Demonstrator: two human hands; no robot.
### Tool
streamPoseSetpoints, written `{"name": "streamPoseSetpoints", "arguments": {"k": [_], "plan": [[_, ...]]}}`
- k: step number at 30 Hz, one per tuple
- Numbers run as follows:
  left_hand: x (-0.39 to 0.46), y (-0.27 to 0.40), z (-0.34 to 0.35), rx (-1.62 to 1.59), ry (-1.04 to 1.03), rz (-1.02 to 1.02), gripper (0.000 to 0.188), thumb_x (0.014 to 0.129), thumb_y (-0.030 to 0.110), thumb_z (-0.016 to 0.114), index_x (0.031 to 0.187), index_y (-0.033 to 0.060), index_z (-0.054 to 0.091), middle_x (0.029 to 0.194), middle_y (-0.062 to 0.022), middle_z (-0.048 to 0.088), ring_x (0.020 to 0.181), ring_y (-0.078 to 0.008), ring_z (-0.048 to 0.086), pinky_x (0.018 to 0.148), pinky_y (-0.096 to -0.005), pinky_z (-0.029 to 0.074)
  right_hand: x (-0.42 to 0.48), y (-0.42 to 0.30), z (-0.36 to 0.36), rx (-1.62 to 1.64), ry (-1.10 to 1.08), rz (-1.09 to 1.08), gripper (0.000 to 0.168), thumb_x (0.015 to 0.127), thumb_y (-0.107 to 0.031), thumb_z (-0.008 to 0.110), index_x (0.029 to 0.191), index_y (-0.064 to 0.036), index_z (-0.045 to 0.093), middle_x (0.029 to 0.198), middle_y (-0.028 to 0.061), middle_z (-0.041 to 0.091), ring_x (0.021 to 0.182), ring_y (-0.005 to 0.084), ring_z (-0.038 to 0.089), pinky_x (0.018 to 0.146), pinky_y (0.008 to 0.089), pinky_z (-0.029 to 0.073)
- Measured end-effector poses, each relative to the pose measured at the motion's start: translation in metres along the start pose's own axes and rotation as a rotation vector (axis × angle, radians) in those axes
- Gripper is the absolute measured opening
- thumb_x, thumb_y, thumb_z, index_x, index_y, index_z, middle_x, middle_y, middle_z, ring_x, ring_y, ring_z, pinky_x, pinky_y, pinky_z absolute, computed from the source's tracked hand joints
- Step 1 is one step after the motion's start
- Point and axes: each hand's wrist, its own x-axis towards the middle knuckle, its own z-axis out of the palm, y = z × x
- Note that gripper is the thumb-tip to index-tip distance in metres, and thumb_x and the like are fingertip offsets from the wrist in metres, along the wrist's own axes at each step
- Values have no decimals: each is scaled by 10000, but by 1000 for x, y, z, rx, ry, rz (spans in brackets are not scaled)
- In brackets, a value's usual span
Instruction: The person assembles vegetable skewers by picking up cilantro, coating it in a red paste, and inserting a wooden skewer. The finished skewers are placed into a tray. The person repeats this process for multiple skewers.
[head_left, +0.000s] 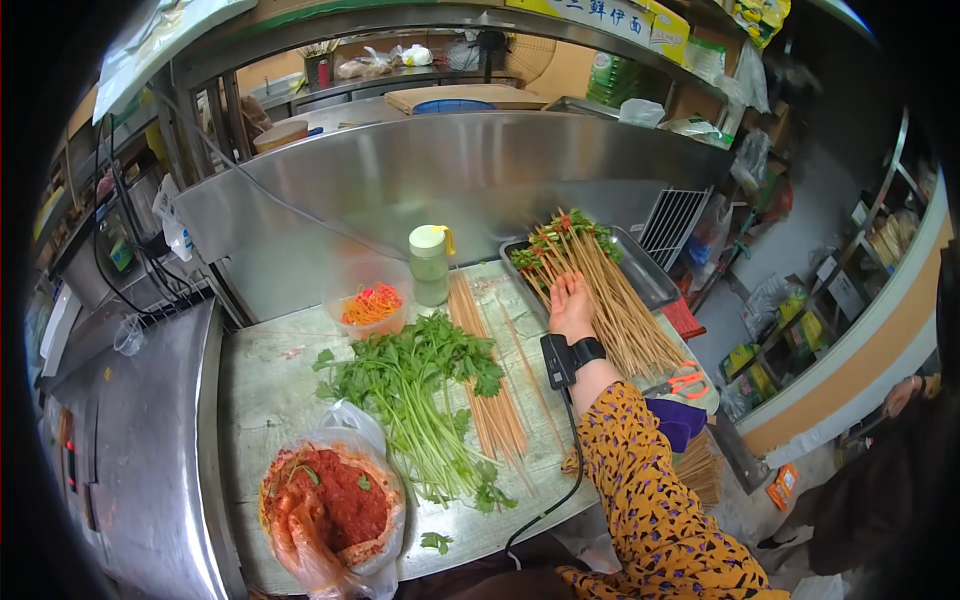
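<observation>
My left hand (304, 529), in a clear plastic glove smeared red, reaches into a plastic-lined bowl (388, 525) of red, chili-coloured food mixture (352, 487). Its fingertips are partly hidden in the mixture. My right hand (571, 304) lies palm up against the pile of bamboo skewers (611, 300); whether it grips one is unclear. Those skewers rest across a metal tray (651, 281), their far ends wrapped in green leaves with red bits. Between my hands lie a bunch of leafy green stalks (427, 397), resembling celery or coriander, and a row of bare skewers (487, 405).
Behind the greens stand a clear tub of orange-red rubber bands (373, 304) and a lidded plastic jug (430, 266). Orange-handled scissors (684, 381) lie at the right edge. A black cable (566, 495) hangs from my right wrist. Another person's hand (902, 396) shows at far right.
</observation>
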Motion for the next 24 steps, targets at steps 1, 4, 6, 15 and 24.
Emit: {"name": "streamPoseSetpoints", "arguments": {"k": [1, 4, 6, 15, 24], "plan": [[-4, 4, 1, -15, 10, -6, 357, 943, 187, 508, 1244, -3, 477, 1222, -151, 535, 1094, -284, 564, 869, -375, 496, -2, 6, 0, 2, 9, 26, 373, 985, -252, 410, 1300, -54, 393, 1232, 81, 498, 1049, 187, 525, 913, 318, 454], [-1, 7, 4, -25, 42, -22, 326, 936, 153, 503, 1218, -9, 497, 1189, -142, 547, 1039, -258, 582, 835, -359, 517, -9, 16, -2, 6, -104, 158, 353, 963, -229, 462, 1239, -9, 443, 1140, 101, 561, 923, 163, 566, 808, 293, 485], [-3, 8, 9, -54, 36, -39, 293, 939, 140, 491, 1178, -26, 527, 1156, -129, 564, 1016, -238, 587, 844, -357, 521, -33, 26, -16, -103, -264, 240, 358, 934, -209, 525, 1200, 26, 476, 1052, 116, 598, 827, 155, 584, 723, 289, 501], [-4, 9, 8, 44, -58, 33, 312, 920, 149, 537, 1153, -58, 534, 1153, -156, 570, 1018, -261, 601, 853, -369, 525, -185, 60, 9, -1434, -1119, 87, 184, 805, -186, 661, 891, -24, 651, 729, 95, 631, 627, 188, 604, 559, 313, 484], [-6, 21, 12, 225, -125, 152, 248, 938, 88, 483, 1098, -88, 552, 1112, -152, 589, 1004, -232, 598, 897, -353, 486, -219, 100, 21, -1740, -1240, -411, 239, 738, -235, 690, 695, -9, 624, 689, 166, 618, 672, 347, 606, 608, 432, 480]]}}
